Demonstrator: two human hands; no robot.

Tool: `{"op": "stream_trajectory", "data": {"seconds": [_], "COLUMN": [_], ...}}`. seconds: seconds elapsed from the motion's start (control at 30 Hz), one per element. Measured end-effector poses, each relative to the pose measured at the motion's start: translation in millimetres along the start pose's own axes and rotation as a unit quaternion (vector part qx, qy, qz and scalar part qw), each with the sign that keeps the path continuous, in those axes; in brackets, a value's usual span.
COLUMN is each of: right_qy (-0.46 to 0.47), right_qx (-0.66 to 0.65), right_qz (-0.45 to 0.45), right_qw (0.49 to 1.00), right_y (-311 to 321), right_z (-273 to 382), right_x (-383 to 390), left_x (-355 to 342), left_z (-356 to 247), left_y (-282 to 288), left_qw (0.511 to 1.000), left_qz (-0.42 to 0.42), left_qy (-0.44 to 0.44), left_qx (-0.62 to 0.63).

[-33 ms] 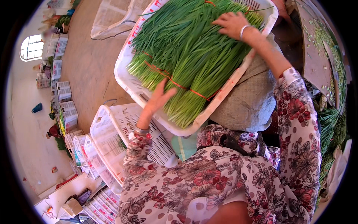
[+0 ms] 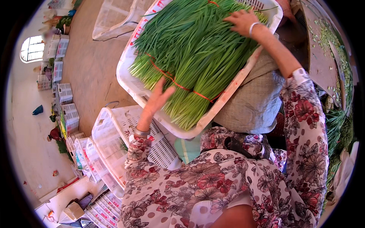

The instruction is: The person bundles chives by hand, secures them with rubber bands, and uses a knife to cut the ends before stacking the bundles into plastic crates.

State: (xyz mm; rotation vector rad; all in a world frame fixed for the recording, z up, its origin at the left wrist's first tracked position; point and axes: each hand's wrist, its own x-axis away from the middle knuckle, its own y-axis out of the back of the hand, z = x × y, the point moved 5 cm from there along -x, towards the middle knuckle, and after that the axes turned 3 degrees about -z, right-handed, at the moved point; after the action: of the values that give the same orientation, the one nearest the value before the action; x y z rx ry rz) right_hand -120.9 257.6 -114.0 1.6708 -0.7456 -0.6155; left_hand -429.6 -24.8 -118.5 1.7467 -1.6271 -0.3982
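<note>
Fingers (image 2: 161,83) of the left hand (image 2: 154,100) stand apart beside the pale stems (image 2: 182,114) at the crate's (image 2: 185,133) eight o'clock; those of the right hand (image 2: 244,23), slightly spread, lie over the greens (image 2: 197,49) near one. How firmly either presses, I cannot tell. The greens fill most of the crate, slender dark leaves and paler stems, tied with red bands (image 2: 202,96). A bare strip shows inside the rim at eight. Outside, a grey sack (image 2: 247,106) sits at four, a second crate (image 2: 163,152) at seven, a scrap-strewn board (image 2: 323,49) at three. Tan floor (image 2: 87,49) stretches at ten toward crates (image 2: 66,93) lining a pale wall (image 2: 23,152).
</note>
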Motion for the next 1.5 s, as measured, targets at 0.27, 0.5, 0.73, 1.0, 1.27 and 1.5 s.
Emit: {"op": "stream_trajectory", "data": {"seconds": [0.27,0.5,0.73,1.0,1.27,1.5], "right_qy": [-0.014,-0.206,-0.328,-0.467,-0.761,-0.882], "right_qx": [-0.156,-0.255,-0.382,-0.336,-0.269,-0.237], "right_qz": [-0.253,-0.329,-0.318,-0.412,-0.233,-0.008], "right_qw": [0.955,0.885,0.803,0.707,0.543,0.408], "right_y": [62,74,37,86,-117,-210], "right_z": [-97,-50,8,-71,-263,-353], "right_x": [104,262,308,520,706,697], "left_x": [43,31,12,-163,-256,-164], "left_z": [-96,-61,-29,-79,-172,-329], "left_y": [-42,-100,-61,-101,-158,-150], "left_qw": [0.935,0.886,0.947,0.922,0.997,0.987], "left_qz": [-0.013,0.064,0.005,-0.143,0.037,0.043], "left_qy": [-0.175,-0.219,-0.235,-0.084,-0.059,-0.142], "left_qx": [-0.310,-0.403,-0.220,-0.349,-0.033,0.061]}}
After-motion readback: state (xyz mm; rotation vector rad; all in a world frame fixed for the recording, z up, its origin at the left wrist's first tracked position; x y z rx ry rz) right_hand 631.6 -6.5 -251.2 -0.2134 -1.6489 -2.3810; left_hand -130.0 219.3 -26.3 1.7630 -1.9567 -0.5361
